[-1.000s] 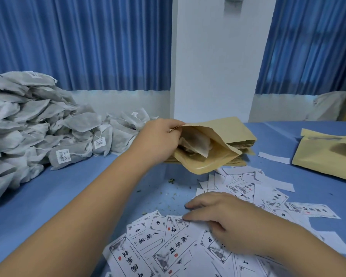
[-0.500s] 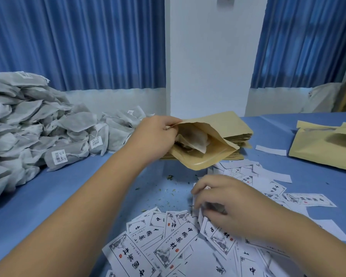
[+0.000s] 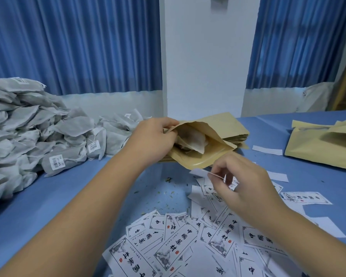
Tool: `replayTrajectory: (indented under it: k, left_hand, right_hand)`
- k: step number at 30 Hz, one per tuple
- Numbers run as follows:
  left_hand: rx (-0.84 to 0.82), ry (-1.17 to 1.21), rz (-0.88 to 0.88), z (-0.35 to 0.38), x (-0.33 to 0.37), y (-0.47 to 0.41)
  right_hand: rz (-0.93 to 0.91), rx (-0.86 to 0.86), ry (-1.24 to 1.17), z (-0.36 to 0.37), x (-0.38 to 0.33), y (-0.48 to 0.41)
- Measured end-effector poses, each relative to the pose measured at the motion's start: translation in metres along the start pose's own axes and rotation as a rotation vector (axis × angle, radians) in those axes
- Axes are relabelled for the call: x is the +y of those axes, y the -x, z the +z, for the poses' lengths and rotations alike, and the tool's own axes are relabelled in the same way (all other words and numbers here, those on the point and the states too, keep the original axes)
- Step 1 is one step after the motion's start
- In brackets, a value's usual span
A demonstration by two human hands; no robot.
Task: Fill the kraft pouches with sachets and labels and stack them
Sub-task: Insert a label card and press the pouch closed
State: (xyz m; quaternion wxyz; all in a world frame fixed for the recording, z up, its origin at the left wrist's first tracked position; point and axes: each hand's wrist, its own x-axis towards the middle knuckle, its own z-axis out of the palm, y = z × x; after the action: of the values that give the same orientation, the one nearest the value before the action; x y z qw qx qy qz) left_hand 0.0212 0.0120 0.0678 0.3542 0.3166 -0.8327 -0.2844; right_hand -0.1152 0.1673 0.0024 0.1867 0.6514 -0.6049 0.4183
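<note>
Blue-clothed table [image 3: 38, 196], centre: left hand [image 3: 154, 140] grips the mouth of an open kraft pouch [image 3: 204, 152] holding translucent fibrous sachets [image 3: 190, 139], atop a flat pouch stack [image 3: 239, 137]. Right hand [image 3: 246, 188] pinches one white paper label [image 3: 203, 173] just near of the pouch, above scattered printed labels [image 3: 178, 248]; grey sachet heap [image 3: 28, 132] far left.

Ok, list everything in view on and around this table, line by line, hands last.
open kraft pouch: one, tan, centre, mouth held open
sachet: at least one, grey-white, inside the open pouch
flat pouch stack: many, tan, under the open pouch
sachet pile: many, grey, table's left side
printed labels: many, white with black print, scattered at front
held label: one, white, below the pouch mouth
other kraft pouches: count unclear, tan, far right
tablecloth: one, blue, under everything
curtains: two, blue, behind
pillar: one, white, between the curtains
left hand: grips the pouch mouth
right hand: pinches the held label
</note>
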Motion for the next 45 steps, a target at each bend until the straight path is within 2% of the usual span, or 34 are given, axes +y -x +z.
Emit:
replayTrajectory:
  k: [4, 6, 8, 13, 15, 21, 28, 32, 34, 37, 39, 43, 45]
  left_hand:
    - [-0.020, -0.026, -0.009, 0.002, 0.000, -0.002]
    - [-0.027, -0.037, -0.002, 0.004, 0.001, -0.002]
    - [-0.039, -0.065, 0.017, 0.005, 0.002, -0.002]
    - [-0.091, -0.063, 0.070, 0.006, 0.004, 0.000]
    - [-0.091, -0.060, 0.099, 0.007, 0.005, 0.000]
    - [-0.068, -0.084, 0.100, 0.008, 0.005, -0.003]
    - [-0.014, -0.047, 0.094, 0.005, 0.005, -0.006]
    - [-0.003, -0.009, 0.061, 0.005, 0.005, -0.006]
    - [0.002, -0.010, 0.056, 0.006, 0.004, -0.006]
    - [-0.011, -0.028, 0.060, 0.007, 0.002, -0.007]
    - [-0.009, -0.065, 0.066, 0.006, 0.003, -0.008]
    - [0.043, -0.062, 0.070, 0.004, 0.004, -0.007]
    - [0.076, -0.048, 0.069, 0.004, 0.006, -0.004]
  right_hand:
    - [0.002, 0.125, -0.003, -0.003, -0.005, -0.011]
    - [0.027, 0.133, 0.037, -0.001, -0.009, -0.020]
    - [0.069, 0.071, 0.124, 0.003, -0.012, -0.030]
    - [0.225, -0.253, 0.464, 0.018, -0.019, -0.059]
    - [0.247, -0.311, 0.510, 0.028, -0.021, -0.069]
    - [0.357, -0.397, 0.542, 0.037, -0.022, -0.101]
    - [0.264, -0.479, 0.428, 0.051, -0.015, -0.114]
    - [0.308, -0.474, 0.461, 0.055, -0.016, -0.113]
    - [0.336, -0.555, 0.451, 0.057, -0.020, -0.112]
    - [0.253, -0.659, 0.491, 0.058, -0.021, -0.111]
    - [0.218, -0.616, 0.466, 0.050, -0.020, -0.109]
    - [0.183, -0.420, 0.415, 0.033, -0.025, -0.101]
    - [0.218, -0.395, 0.452, 0.031, -0.027, -0.099]
